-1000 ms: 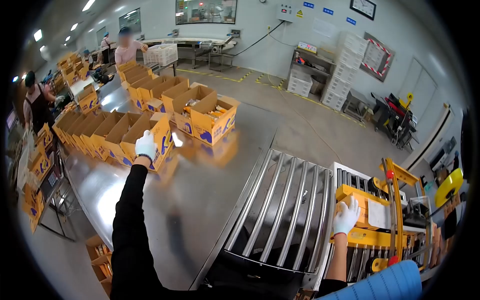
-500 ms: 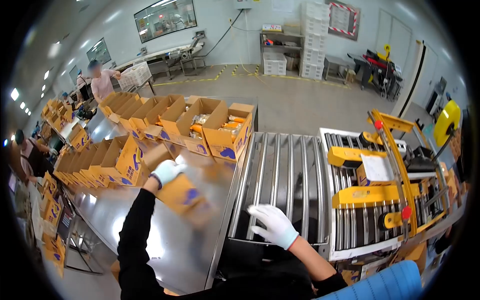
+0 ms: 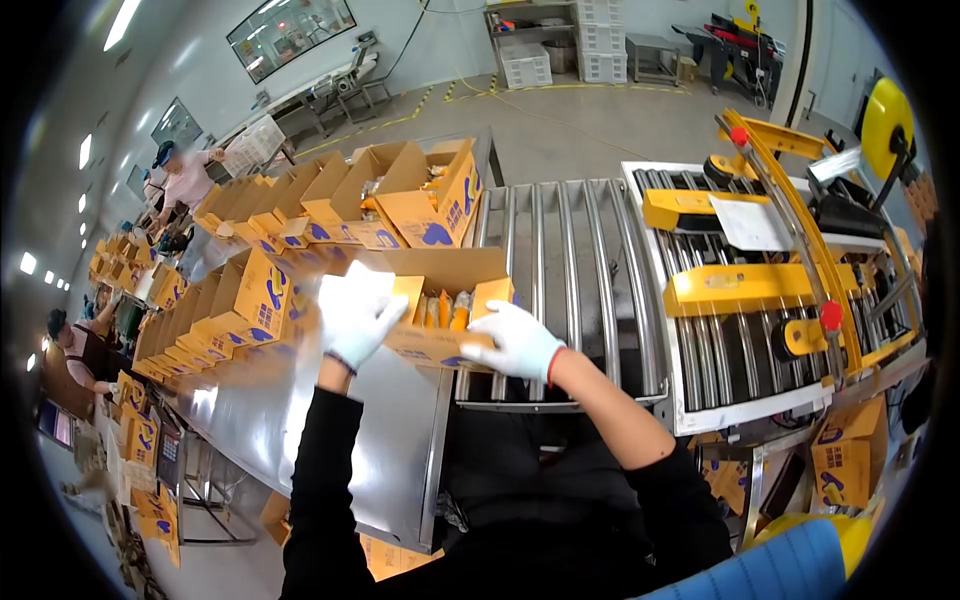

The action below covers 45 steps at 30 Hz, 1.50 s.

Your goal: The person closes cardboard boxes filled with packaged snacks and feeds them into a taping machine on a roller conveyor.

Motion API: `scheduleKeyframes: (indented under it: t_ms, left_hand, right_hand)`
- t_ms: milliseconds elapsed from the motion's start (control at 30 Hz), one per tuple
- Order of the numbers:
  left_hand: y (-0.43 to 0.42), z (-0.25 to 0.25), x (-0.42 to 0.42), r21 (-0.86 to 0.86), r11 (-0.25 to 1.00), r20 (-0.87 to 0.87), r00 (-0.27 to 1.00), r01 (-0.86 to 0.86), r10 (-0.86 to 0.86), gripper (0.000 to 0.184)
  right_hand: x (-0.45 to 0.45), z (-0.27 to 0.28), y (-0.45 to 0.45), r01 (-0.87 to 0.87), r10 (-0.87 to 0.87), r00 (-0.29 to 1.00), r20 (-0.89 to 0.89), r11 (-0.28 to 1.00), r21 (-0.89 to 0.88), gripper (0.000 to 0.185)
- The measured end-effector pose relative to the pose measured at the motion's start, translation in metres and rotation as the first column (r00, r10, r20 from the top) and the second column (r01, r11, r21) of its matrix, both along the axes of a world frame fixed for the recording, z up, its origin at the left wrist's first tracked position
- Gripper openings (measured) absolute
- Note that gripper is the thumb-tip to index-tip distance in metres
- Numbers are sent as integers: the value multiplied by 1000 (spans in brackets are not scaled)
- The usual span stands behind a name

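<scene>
Head view: a person's gloved hands flank an open box (image 3: 425,348) of orange packets (image 3: 446,312), straddling the tabletop's (image 3: 390,430) right edge and the rollers (image 3: 572,260); whether it is lifted cannot be told. The right hand (image 3: 517,340) is curled on the box's right end, thumb along the front. The left hand (image 3: 357,312) is half open at the left end; glare hides whether it grips. Holding opposite ends probably keeps the box upright. One row of open boxes (image 3: 435,210) lines the tabletop's far edge, close behind; another row (image 3: 250,310) stands toward the left edge. Right of the rollers, a sheet (image 3: 750,222) overlies one of two yellow guides (image 3: 755,287).
</scene>
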<state>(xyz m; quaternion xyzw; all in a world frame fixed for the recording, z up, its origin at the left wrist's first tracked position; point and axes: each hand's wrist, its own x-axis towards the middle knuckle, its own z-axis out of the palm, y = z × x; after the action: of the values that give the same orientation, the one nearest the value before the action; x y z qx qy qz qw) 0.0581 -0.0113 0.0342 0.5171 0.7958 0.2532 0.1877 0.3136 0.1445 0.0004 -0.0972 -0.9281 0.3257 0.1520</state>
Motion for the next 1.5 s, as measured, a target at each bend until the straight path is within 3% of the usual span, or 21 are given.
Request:
scheduleKeyframes:
  t_ms: [33, 67, 100, 167, 267, 367, 633, 767, 800, 833, 933, 967, 1000, 1067, 1100, 1133, 1167, 1233, 1267, 1400, 1500]
  left_hand:
    - [8, -11, -3, -8, 1000, -2, 1000, 3, -3, 46]
    - [20, -25, -10, 60, 998, -292, 956, 9, 9, 41]
    - [33, -40, -18, 130, 991, -560, 828, 37, 42, 38]
    - [46, -82, -25, 425, 904, -486, 834, -34, 260, 42]
    - [38, -112, -51, 380, 827, 307, 900, -414, 310, 48]
    - [1, -113, -63, 231, 867, 785, 611, -442, 103, 50]
    - [108, -107, -13, 253, 930, 802, 595, -268, -47, 42]
    - [244, -126, 74, 461, 869, 592, 792, -179, -152, 47]
    - [273, -133, 108, 485, 862, 557, 812, -145, -176, 49]
    - [293, -140, 141, 495, 863, 553, 804, -106, -218, 50]
    - [311, -118, 185, 327, 939, 774, 541, 104, -329, 60]
    - [305, -100, 179, 260, 933, 909, 262, 250, -324, 64]
    - [302, -87, 161, 226, 908, 851, 382, 353, -360, 62]
    - [292, -52, 110, 313, 894, 145, 914, 322, -380, 59]
    - [288, -36, 77, 418, 854, -309, 932, 310, -188, 57]
    - [285, -23, 39, 486, 816, -633, 770, 312, 82, 56]
    - [283, -13, -6, 524, 809, -743, 608, 267, 281, 55]
    - [265, -13, -84, 290, 945, -728, 607, -150, 319, 62]
    - [260, 4, -88, -115, 892, -613, 738, -437, 283, 67]
    - [261, 7, -48, -179, 943, -735, 675, -282, 63, 67]
    - [257, 19, 20, -191, 980, -537, 841, -50, -62, 61]
  right_hand:
    - [-1, 0, 1, 75, -69, 997, 40, 981, -181, 41]
    - [-7, -13, 3, 52, -126, 958, -258, 960, -274, 46]
    - [-12, -8, 8, 100, -127, 983, -135, 977, -190, 53]
    - [-21, 5, 11, 217, -125, 968, -220, 857, 467, 72]
    - [-31, 35, 8, 324, -248, 945, -212, 791, 520, 94]
    - [-53, 3, -11, 360, -331, 931, -154, 763, 537, 84]
    - [40, -17, 55, 324, -305, 945, -116, 837, 442, 90]
    - [82, -54, 143, 661, -597, 741, -307, 567, 491, 91]
    - [94, -23, 150, 576, -704, 709, 28, 602, 554, 103]
    - [99, -33, 160, 564, -706, 708, 10, 574, 594, 115]
    - [98, -19, 169, 507, -661, 744, 98, 655, 560, 114]
    - [97, -23, 170, 555, -679, 733, 34, 626, 548, 107]
    - [99, -29, 171, 599, -695, 719, -24, 601, 530, 100]
    - [112, -39, 180, 666, -718, 685, -125, 547, 508, 76]
    - [117, -46, 185, 692, -724, 667, -177, 513, 509, 70]
    - [125, -43, 185, 720, -727, 654, -209, 513, 467, 64]
    - [128, -46, 189, 727, -734, 647, -205, 514, 455, 64]
    - [140, -49, 193, 699, -728, 648, -223, 453, 554, 57]
    - [142, -58, 197, 720, -728, 630, -271, 418, 553, 47]
    - [167, -48, 174, 591, -689, 724, -37, 592, 547, 33]
    - [168, -46, 131, 555, -523, 819, -234, 826, 96, 36]
